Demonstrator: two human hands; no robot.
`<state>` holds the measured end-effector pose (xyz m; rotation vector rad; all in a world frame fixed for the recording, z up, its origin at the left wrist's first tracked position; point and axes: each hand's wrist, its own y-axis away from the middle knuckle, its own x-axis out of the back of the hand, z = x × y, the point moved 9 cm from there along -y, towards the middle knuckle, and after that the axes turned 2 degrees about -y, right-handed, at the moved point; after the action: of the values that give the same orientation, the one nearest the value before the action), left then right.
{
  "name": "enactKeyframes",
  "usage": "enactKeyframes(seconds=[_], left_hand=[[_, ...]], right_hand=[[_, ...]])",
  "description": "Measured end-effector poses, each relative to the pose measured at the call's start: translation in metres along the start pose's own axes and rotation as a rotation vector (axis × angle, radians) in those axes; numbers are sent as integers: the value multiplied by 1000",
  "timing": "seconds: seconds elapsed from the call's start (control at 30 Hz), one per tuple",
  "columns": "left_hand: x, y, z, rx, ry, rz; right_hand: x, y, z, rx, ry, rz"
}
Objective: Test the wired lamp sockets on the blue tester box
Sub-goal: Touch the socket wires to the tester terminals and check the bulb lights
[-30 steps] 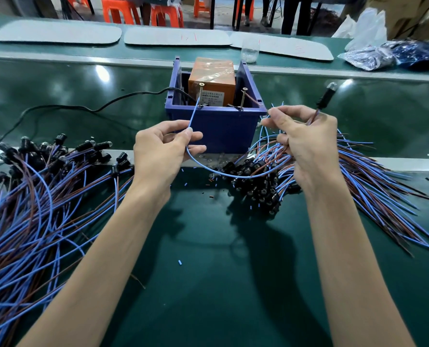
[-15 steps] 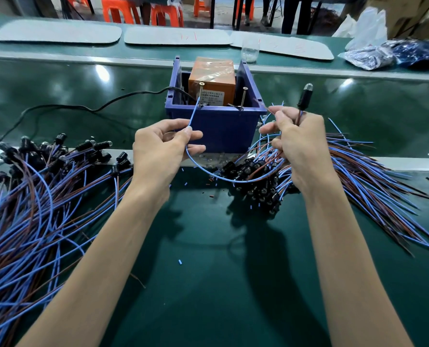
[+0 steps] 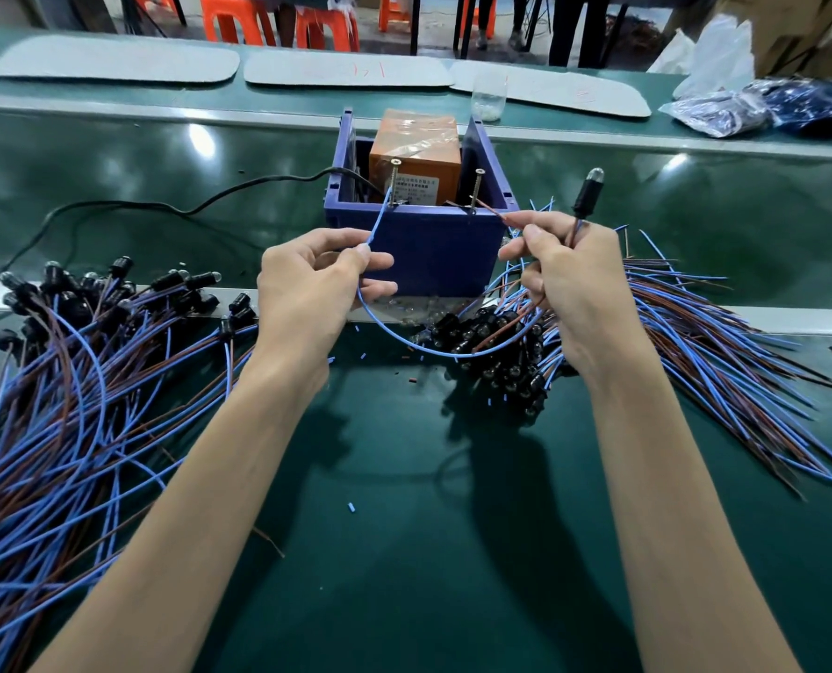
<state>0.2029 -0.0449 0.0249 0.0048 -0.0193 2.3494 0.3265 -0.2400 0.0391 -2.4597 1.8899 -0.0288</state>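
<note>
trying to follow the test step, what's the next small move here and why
Probably nudge the right hand forward so the brown wire tip presses firmly on the right screw. The left hand holds the blue wire at the left screw, and the lamp socket bulb looks unlit.

Wrapped unit (image 3: 414,143) in tester box (image 3: 419,250) on table (image 3: 404,527); left socket pile (image 3: 88,381) leftward, right socket pile (image 3: 496,352) before box.
</note>
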Motion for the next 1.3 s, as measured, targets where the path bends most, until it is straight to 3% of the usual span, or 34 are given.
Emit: enactKeyframes(seconds=[0.7, 0.83, 0.9, 0.97, 1.03, 1.07, 1.2, 1.3], left_hand=[[-1, 4, 2, 21, -33, -6], [-3, 5, 5, 36, -104, -66], [-5, 7, 10, 28, -249, -139], [-3, 8, 21, -58, -634, -165], [3, 13, 42, -198, -994, -68], [4, 18, 55, -271, -1039, -8], [-4, 54, 110, -591, -717, 9], [-21, 85, 134, -705, -414, -273]], right_hand=[[3, -2, 1, -7, 0, -4], [1, -1, 0, -95, -62, -33], [5, -3, 0, -143, 39, -21], [18, -5, -5, -107, 297, 39], [29, -4, -13, -69, 327, 101], [33, -3, -16, -66, 249, 118], [41, 3, -39, 50, -111, 143], [47, 10, -62, 245, -259, 180]])
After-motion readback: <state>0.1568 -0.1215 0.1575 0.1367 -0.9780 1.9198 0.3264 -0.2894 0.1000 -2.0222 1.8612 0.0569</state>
